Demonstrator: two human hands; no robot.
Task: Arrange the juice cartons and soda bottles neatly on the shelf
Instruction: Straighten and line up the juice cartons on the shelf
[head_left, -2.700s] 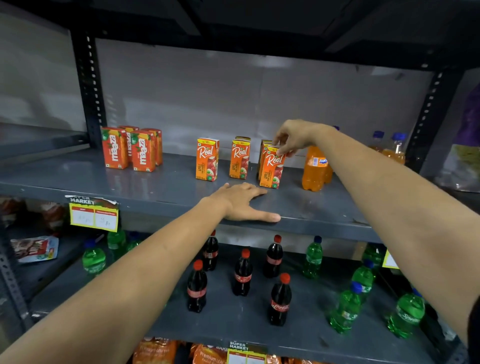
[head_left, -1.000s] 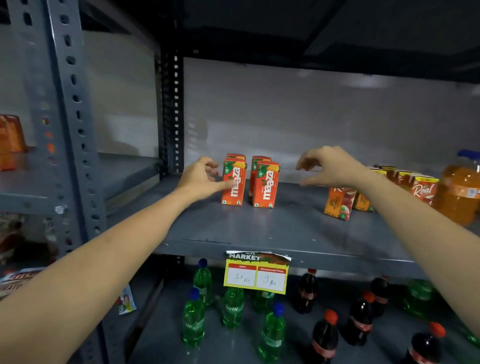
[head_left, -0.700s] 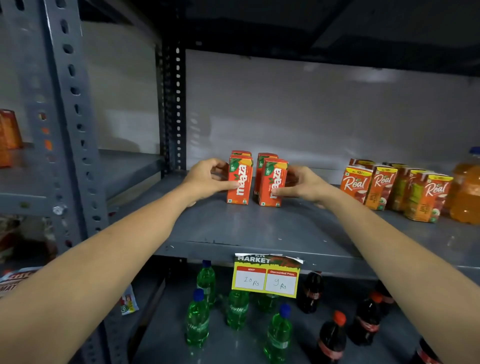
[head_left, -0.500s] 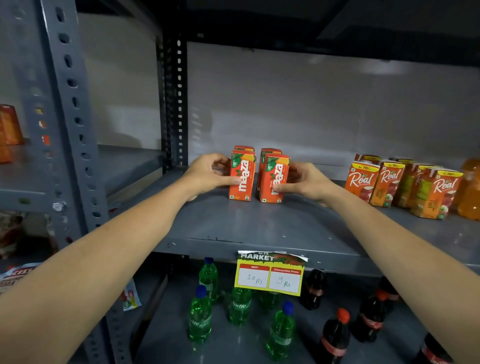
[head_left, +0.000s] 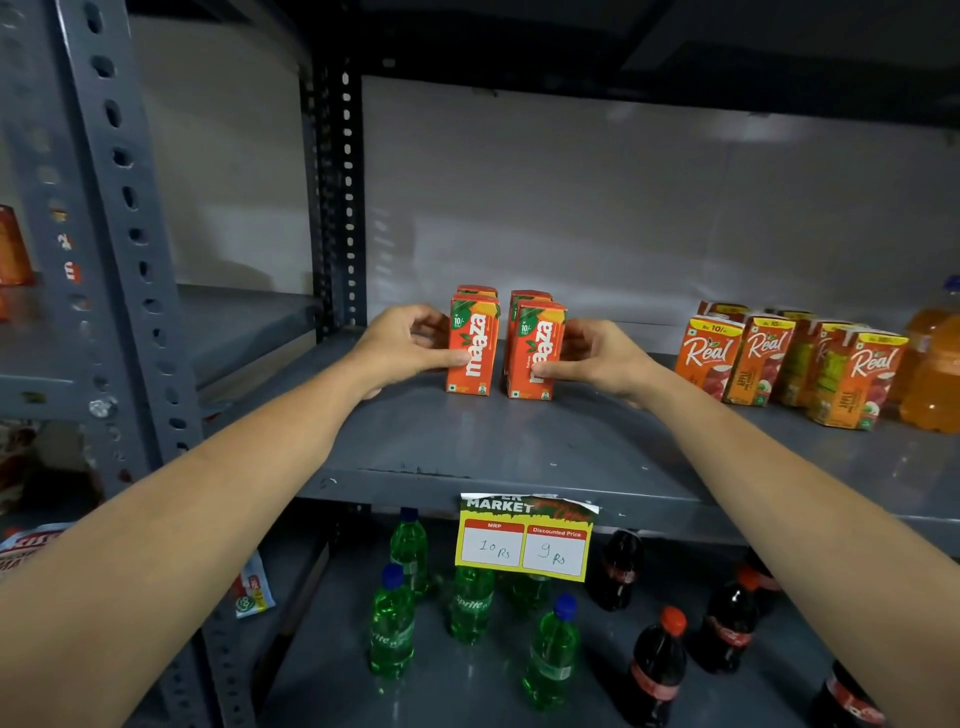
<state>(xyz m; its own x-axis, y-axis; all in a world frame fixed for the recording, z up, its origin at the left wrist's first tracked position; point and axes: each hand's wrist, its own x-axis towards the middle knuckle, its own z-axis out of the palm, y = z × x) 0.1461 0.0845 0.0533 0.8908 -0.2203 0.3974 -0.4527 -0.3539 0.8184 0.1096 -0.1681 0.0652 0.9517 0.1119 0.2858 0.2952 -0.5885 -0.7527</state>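
Red Maaza juice cartons stand in two short rows on the grey shelf (head_left: 519, 447). My left hand (head_left: 402, 345) grips the left front Maaza carton (head_left: 474, 349) from its left side, thumb on its front. My right hand (head_left: 597, 356) grips the right front Maaza carton (head_left: 536, 353) from its right side. A narrow gap separates the two rows. Orange Real juice cartons (head_left: 779, 358) stand grouped to the right, with orange soda bottles (head_left: 932, 374) beyond them.
A perforated grey upright post (head_left: 119, 260) stands at the left, another (head_left: 340, 197) at the shelf's back corner. A yellow price tag (head_left: 523, 540) hangs on the shelf edge. Green soda bottles (head_left: 470, 605) and dark cola bottles (head_left: 657, 667) stand on the lower shelf.
My view swung left from the Real cartons to the Maaza cartons. My right hand left the Real cartons; both hands closed on the Maaza rows from either side.
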